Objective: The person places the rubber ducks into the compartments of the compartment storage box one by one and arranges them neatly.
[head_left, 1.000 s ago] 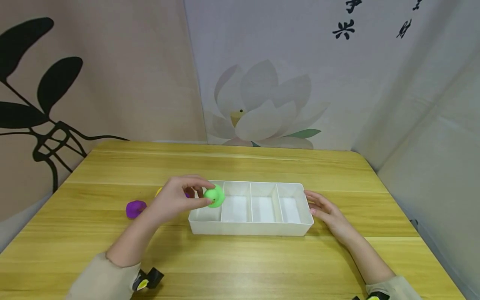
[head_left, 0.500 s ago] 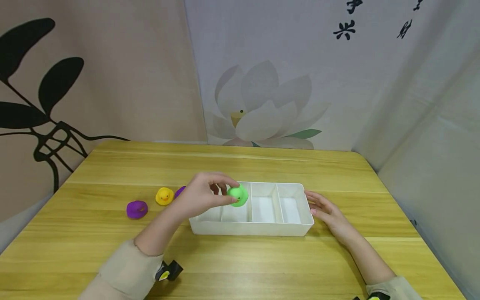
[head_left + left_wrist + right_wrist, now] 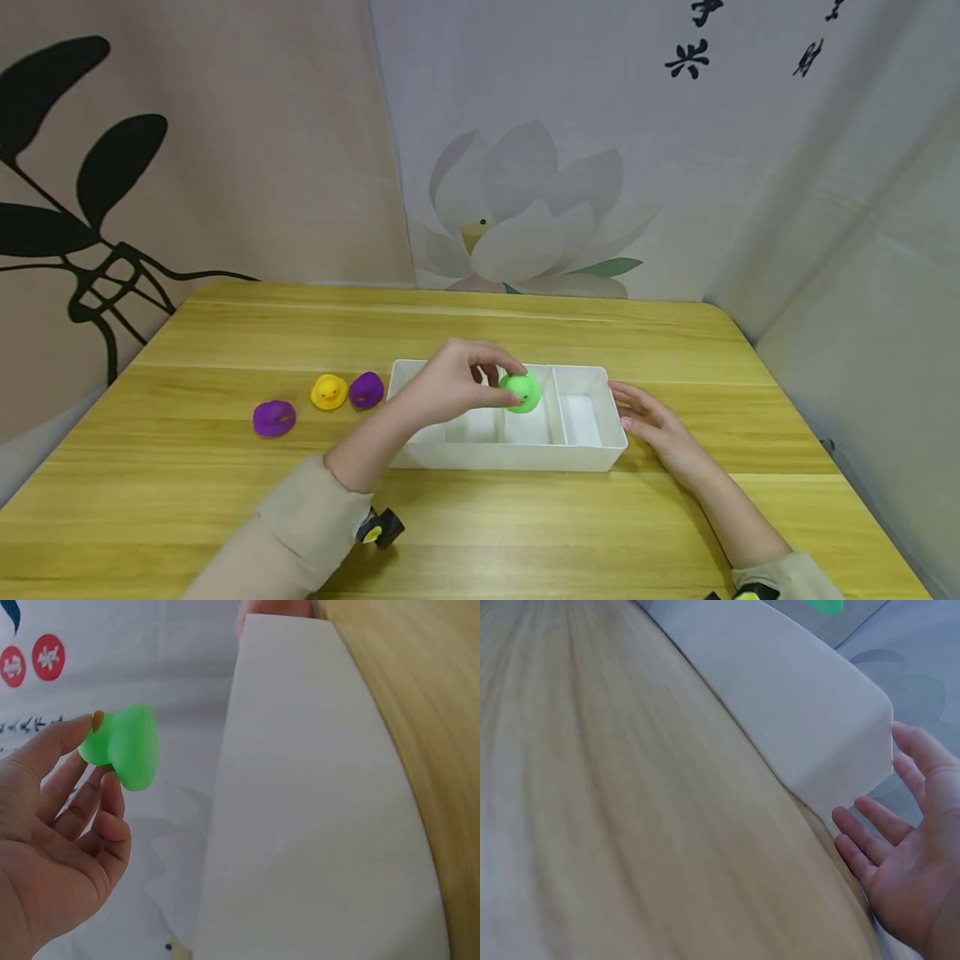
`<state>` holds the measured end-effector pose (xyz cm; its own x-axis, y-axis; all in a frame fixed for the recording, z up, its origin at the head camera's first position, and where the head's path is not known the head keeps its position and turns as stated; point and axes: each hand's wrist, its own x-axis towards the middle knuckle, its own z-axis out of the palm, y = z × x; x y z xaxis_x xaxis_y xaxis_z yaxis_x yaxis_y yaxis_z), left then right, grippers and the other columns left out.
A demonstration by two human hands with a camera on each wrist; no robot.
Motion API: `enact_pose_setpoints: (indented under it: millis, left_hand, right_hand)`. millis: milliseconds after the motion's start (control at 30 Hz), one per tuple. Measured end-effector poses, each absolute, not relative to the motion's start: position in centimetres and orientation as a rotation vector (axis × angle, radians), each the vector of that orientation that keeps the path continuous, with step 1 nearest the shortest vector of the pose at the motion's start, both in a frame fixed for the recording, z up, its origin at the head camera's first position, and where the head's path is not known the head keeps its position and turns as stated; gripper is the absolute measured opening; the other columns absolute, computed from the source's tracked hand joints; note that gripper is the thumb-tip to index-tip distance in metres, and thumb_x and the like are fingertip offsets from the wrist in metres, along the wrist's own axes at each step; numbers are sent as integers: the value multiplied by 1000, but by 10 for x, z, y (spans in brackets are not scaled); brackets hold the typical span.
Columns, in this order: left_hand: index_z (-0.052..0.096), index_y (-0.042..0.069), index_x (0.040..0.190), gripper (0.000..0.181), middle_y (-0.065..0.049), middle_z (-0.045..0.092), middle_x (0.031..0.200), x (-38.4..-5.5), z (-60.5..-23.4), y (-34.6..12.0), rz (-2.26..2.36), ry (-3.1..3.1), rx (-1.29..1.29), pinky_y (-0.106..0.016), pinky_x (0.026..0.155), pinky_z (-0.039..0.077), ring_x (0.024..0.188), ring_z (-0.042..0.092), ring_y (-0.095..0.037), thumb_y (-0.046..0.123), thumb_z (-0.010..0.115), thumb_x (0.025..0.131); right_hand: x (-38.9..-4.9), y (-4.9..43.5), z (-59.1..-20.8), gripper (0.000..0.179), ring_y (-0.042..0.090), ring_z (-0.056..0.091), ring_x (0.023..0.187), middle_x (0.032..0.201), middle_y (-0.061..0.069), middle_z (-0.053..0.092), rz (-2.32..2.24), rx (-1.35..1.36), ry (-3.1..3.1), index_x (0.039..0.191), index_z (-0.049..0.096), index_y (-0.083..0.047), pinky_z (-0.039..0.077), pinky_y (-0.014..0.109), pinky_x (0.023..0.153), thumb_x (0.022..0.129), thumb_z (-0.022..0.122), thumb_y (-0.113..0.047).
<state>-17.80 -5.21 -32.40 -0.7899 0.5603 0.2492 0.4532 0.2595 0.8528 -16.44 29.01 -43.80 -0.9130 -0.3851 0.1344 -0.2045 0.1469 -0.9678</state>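
Note:
Between thumb and fingertips my left hand [image 3: 465,379] pinches a green rubber duck [image 3: 522,392], holding it above the white divided box [image 3: 502,457]. In the left wrist view the duck [image 3: 133,746] hangs clear beyond the box wall [image 3: 315,795], its orange beak by my thumb. My right hand [image 3: 652,425] rests at the right end of the box. Its fingers are loosely extended, with fingertips at the end wall, as the right wrist view of the hand [image 3: 907,832] shows. Part of the box's left compartments is hidden behind my left hand and forearm.
Left of the box, a yellow rubber duck [image 3: 329,392] sits beside a purple one [image 3: 366,390]. Another purple duck [image 3: 273,418] lies farther left. All stand on the wooden table [image 3: 525,533], which ends at a printed cloth backdrop [image 3: 547,167].
My left hand has carried the green duck rightward across the box, from the leftmost compartment to over the third. The yellow and purple ducks have come into full view. My right hand stays put.

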Motion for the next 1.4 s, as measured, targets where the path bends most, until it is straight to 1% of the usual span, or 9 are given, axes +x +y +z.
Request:
enact_pose_setpoints:
  millis: [100, 200, 467, 600, 733, 833, 1067, 1267, 1400]
  left_hand:
    - [75, 11, 100, 25, 4, 67, 87, -181, -326, -45, 1565, 2398, 953, -28, 59, 48, 70, 57, -16, 14, 82, 76]
    - [75, 11, 99, 26, 3, 67, 85, -184, -329, -37, 1553, 2395, 931, -26, 55, 46, 69, 57, -16, 14, 82, 75]
    - [76, 13, 98, 25, 8, 68, 93, -191, -337, -13, 1528, 2376, 891, -24, 51, 44, 69, 58, -14, 14, 83, 74]
    - [75, 14, 99, 25, 7, 68, 89, -193, -340, -3, 1517, 2366, 869, -23, 49, 41, 63, 56, -13, 15, 83, 75]
    - [75, 13, 101, 26, 7, 68, 85, -195, -342, 6, 1525, 2351, 870, -23, 47, 37, 56, 50, -12, 15, 82, 76]
    - [75, 13, 101, 25, 9, 67, 89, -197, -344, 13, 1519, 2337, 883, -22, 47, 35, 54, 48, -10, 15, 82, 76]
    - [76, 13, 100, 26, 10, 67, 90, -201, -350, 26, 1508, 2310, 891, -21, 46, 34, 51, 43, -10, 16, 83, 76]
    - [76, 10, 98, 25, 10, 67, 90, -205, -357, 33, 1503, 2291, 900, -20, 52, 41, 57, 51, -9, 13, 83, 75]
    - [76, 10, 97, 24, 10, 67, 89, -206, -361, 36, 1477, 2289, 885, -20, 53, 40, 62, 49, -7, 12, 83, 75]
  right_hand:
    - [-165, 290, -439, 48, 15, 52, 119, 139, 18, 45, -1879, -597, 2254, 144, 36, 1, 42, 24, 94, 98, 49, -4]
    - [-166, 289, -439, 47, 15, 52, 119, 139, 17, 45, -1880, -603, 2253, 144, 36, 1, 42, 25, 94, 98, 49, -4]
    - [-166, 288, -439, 48, 14, 52, 119, 139, 18, 44, -1875, -580, 2257, 143, 36, 1, 42, 25, 94, 98, 50, -6]
    - [-166, 288, -439, 48, 14, 52, 118, 140, 22, 42, -1868, -573, 2266, 144, 36, 1, 42, 25, 94, 98, 50, -6]
    - [-166, 288, -437, 48, 14, 53, 118, 141, 27, 39, -1847, -568, 2279, 144, 35, 0, 42, 24, 94, 99, 49, -6]
    - [-165, 289, -436, 48, 13, 52, 118, 141, 27, 38, -1831, -561, 2282, 145, 35, -1, 41, 23, 94, 99, 49, -7]
    - [-164, 290, -434, 49, 14, 52, 119, 141, 25, 40, -1811, -547, 2291, 146, 35, -4, 41, 25, 93, 100, 48, -9]
    - [-164, 290, -433, 48, 14, 52, 119, 141, 26, 39, -1807, -560, 2291, 146, 34, -4, 42, 25, 93, 100, 48, -9]
    - [-163, 290, -433, 48, 13, 53, 118, 141, 27, 38, -1813, -558, 2282, 146, 34, -4, 42, 25, 93, 100, 48, -8]
